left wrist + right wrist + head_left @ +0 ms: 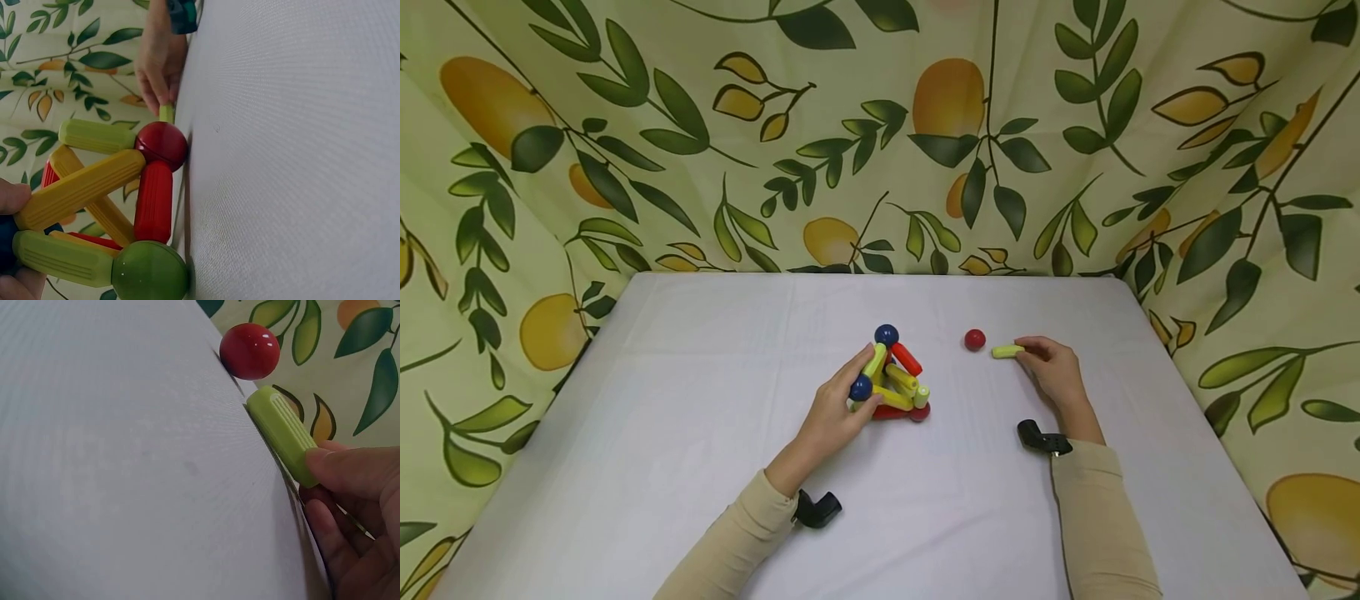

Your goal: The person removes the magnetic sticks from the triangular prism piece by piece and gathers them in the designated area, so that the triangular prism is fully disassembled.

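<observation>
1. Rod-and-ball frame point(902, 379): left of the loose red ball point(974, 339), well apart from it, and mostly nearer the person.
2. Built of red, yellow and lime-green rods, with a dark blue top ball point(887, 335) about level with the loose red ball, a second blue ball point(861, 387) farthest to its left, and a red corner ball point(920, 411) to its left and nearer the person; also a green ball point(150, 270), plain in the left wrist view.
3. Left hand point(833, 408), left of the loose red ball: bent round the frame at the second blue ball, gripping it between thumb and fingers.
4. Right hand point(1054, 367), right of the loose red ball: nearly closed, pinching one end of a lime-green stick point(1003, 352).
5. Stick's other end: just beside the loose red ball, apart from it.
6. Beneath the loose red ball, white cloth point(940, 500); beyond it, patterned curtain point(880, 92).
</observation>
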The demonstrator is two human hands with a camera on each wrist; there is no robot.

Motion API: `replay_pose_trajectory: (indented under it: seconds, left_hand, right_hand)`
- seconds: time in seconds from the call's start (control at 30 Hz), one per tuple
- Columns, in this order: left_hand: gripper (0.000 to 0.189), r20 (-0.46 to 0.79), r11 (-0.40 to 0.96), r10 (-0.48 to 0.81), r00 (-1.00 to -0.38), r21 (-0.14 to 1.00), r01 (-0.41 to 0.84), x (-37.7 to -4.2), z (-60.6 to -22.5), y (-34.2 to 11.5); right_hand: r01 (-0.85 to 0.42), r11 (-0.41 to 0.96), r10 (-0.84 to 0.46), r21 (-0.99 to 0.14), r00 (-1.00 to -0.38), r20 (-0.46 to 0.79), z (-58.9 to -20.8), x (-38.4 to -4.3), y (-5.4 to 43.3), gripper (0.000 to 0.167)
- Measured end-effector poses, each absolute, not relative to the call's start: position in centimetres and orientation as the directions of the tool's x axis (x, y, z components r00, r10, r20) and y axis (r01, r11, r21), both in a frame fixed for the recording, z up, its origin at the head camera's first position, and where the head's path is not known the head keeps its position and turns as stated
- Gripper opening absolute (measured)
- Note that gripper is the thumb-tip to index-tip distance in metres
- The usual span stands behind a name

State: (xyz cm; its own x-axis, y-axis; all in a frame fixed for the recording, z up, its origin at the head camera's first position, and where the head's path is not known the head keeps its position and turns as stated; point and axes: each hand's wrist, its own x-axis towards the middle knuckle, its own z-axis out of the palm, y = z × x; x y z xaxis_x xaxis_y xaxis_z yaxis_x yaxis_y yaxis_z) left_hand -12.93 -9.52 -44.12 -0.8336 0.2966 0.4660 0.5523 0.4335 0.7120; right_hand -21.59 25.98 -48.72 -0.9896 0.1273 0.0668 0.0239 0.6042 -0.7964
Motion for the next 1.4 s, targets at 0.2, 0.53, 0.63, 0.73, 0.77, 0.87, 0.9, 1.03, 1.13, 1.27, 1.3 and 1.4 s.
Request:
replay_pose_trajectory:
  seconds: [0.2,0.53,0.63,0.73,0.77,0.87,0.9,1.03,1.13,1.27,1.3,1.4]
  left_hand:
    - [0.063,0.472,0.432,0.298,-0.830,0.708,0.558,-13.0,-44.1,-9.5]
    - [0.063,0.473,0.432,0.304,-0.827,0.705,0.563,-13.0,-44.1,-9.5]
    - [0.064,0.475,0.429,0.309,-0.824,0.704,0.567,-13.0,-44.0,-9.4]
    - [0.064,0.471,0.429,0.309,-0.826,0.706,0.563,-13.0,-44.0,-9.5]
    - [0.065,0.468,0.429,0.309,-0.828,0.708,0.560,-12.9,-44.0,-9.5]
    - [0.065,0.458,0.429,0.305,-0.835,0.717,0.550,-12.9,-44.0,-9.6]
    - [0.065,0.456,0.427,0.305,-0.836,0.719,0.548,-12.9,-44.0,-9.6]
    - [0.066,0.453,0.422,0.302,-0.838,0.725,0.544,-12.9,-44.0,-9.5]
    - [0.066,0.453,0.426,0.302,-0.839,0.724,0.543,-12.9,-44.0,-9.5]
    - [0.066,0.449,0.430,0.302,-0.841,0.723,0.541,-12.9,-43.9,-9.6]
    - [0.066,0.449,0.430,0.302,-0.841,0.723,0.540,-12.9,-43.9,-9.6]
    - [0.066,0.447,0.428,0.302,-0.842,0.726,0.539,-12.9,-43.9,-9.6]
  right_hand:
    - [0.005,0.622,0.110,-0.783,-0.991,0.081,-48.9,-21.7,26.1,0.025]
    - [0.014,0.574,0.147,-0.819,-0.985,0.087,-48.2,-21.4,25.9,0.031]
    - [0.007,0.550,0.146,-0.835,-0.985,0.088,-47.6,-21.3,25.7,0.031]
    - [-0.021,0.521,0.124,-0.853,-0.987,0.100,-46.8,-21.1,25.2,0.033]
    - [-0.031,0.518,0.118,-0.855,-0.987,0.107,-46.4,-21.1,25.0,0.033]
    - [-0.069,0.497,0.102,-0.865,-0.985,0.137,-45.4,-20.8,24.0,0.034]
    - [-0.089,0.494,0.089,-0.865,-0.984,0.152,-45.0,-20.7,23.7,0.033]
    - [-0.153,0.484,0.004,-0.862,-0.984,0.177,-43.7,-20.3,22.3,0.034]
    - [-0.189,0.468,-0.063,-0.863,-0.982,0.180,-43.1,-20.1,21.2,0.035]
    - [-0.210,0.443,-0.137,-0.871,-0.977,0.166,-42.5,-19.6,19.8,0.038]
    - [-0.218,0.439,-0.155,-0.872,-0.974,0.166,-42.4,-19.5,19.4,0.038]
    - [-0.252,0.430,-0.210,-0.867,-0.962,0.175,-42.2,-19.2,18.3,0.038]
